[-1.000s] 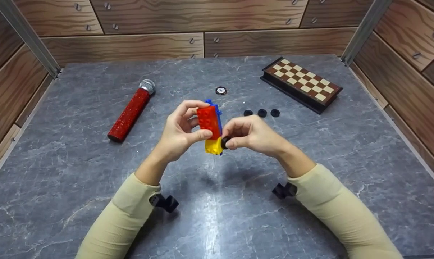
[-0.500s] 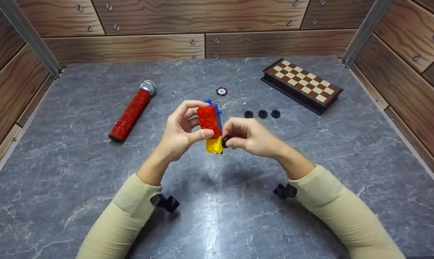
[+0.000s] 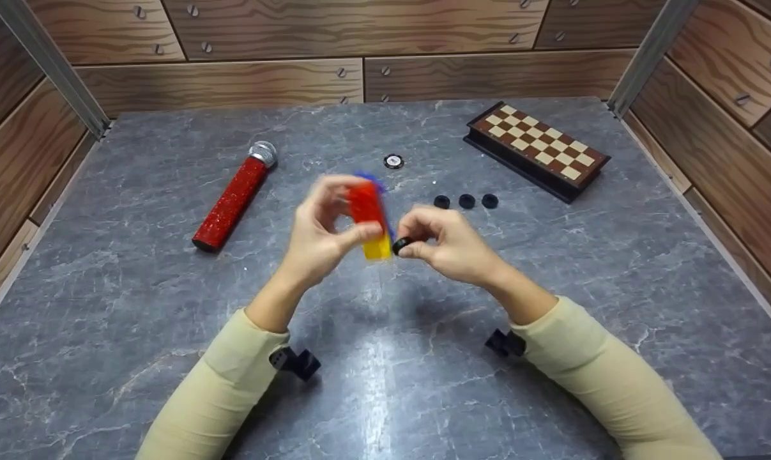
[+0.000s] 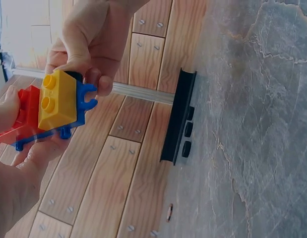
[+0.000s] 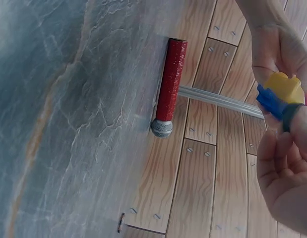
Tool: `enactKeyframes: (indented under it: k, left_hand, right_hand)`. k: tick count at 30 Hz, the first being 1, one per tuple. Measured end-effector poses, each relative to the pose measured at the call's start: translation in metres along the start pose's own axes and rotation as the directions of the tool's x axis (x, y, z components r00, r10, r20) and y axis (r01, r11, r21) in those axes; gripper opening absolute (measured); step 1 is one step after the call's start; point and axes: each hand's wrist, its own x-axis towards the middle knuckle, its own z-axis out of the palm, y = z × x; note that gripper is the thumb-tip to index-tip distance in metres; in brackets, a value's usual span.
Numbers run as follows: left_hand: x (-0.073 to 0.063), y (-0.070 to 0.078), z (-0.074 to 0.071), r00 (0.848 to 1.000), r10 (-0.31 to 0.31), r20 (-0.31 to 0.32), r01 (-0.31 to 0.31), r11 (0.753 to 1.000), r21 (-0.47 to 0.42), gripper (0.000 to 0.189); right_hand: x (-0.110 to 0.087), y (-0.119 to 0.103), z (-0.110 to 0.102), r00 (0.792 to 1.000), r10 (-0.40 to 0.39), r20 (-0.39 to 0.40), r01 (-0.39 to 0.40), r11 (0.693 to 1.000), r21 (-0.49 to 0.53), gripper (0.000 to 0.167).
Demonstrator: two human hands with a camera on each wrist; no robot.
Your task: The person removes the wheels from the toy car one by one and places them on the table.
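Note:
My left hand [image 3: 315, 233] grips a toy brick vehicle above the table, thumb across the red brick [image 3: 365, 203]. A yellow brick [image 4: 59, 101] sits beside the red one, both on a blue chassis [image 4: 80, 116] with small pegs and a hook-like end. In my right hand [image 3: 452, 246] a small black wheel [image 3: 401, 245] is pinched between thumb and fingers. It stands right at the chassis side near the yellow brick, overlapping the blue part in the right wrist view. The vehicle is blurred in the head view.
Three black wheels [image 3: 466, 201] lie in a row beyond my right hand. Behind them is a folded chessboard box [image 3: 538, 150]. A poker chip [image 3: 393, 161] lies farther back, and a red glitter microphone [image 3: 232, 201] is at left. Wood-patterned walls [image 3: 232, 83] border the grey table.
My left hand has shifted the vehicle slightly up and left, tilting it. The wheel in my right hand has turned and shows more of its face; the things on the table stay put.

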Motion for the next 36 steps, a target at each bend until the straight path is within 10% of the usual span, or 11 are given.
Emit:
enactKeyframes:
  k: [21, 36]
  left_hand:
    - [0.002, 0.003, -0.009, 0.999, -0.044, -0.013, 0.044, 0.998, 0.037, 0.054]
    - [0.001, 0.0, -0.006, 0.997, -0.081, 0.001, 0.081, 0.995, 0.058, 0.054]
  right_hand:
    - [-0.002, 0.013, -0.035, 0.977, 0.154, -0.146, -0.12, 0.969, 0.217, 0.022]
    - [-0.014, 0.038, -0.083, 0.931, 0.234, -0.28, -0.188, 0.965, 0.183, 0.023]
